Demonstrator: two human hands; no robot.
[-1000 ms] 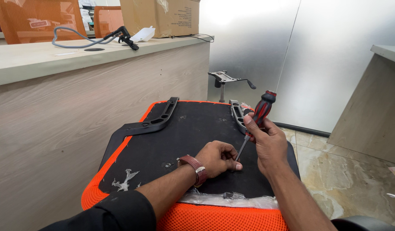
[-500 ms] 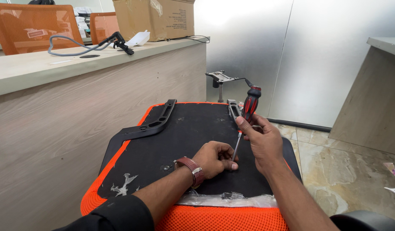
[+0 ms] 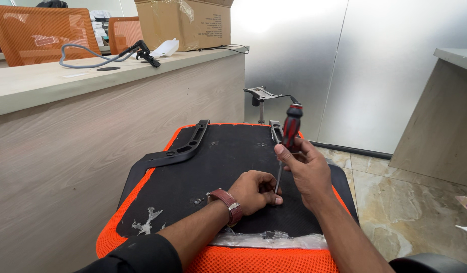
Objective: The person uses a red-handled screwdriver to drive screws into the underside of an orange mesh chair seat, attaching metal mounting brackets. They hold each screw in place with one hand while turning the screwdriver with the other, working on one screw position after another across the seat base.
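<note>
Screwdriver [image 3: 290, 132] raised more upright vs earlier; R hand [image 3: 306, 169] grips it, L hand [image 3: 254, 191] pinches tip at seat base [image 3: 228, 172]. Risk: tip slips, jabs fingers.

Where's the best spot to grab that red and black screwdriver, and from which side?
Probably the thick red and black handle of the screwdriver, coming from the right, as the right hand does. It stands nearly upright with its thin shaft pointing down, and the left hand crowds the tip.
</note>
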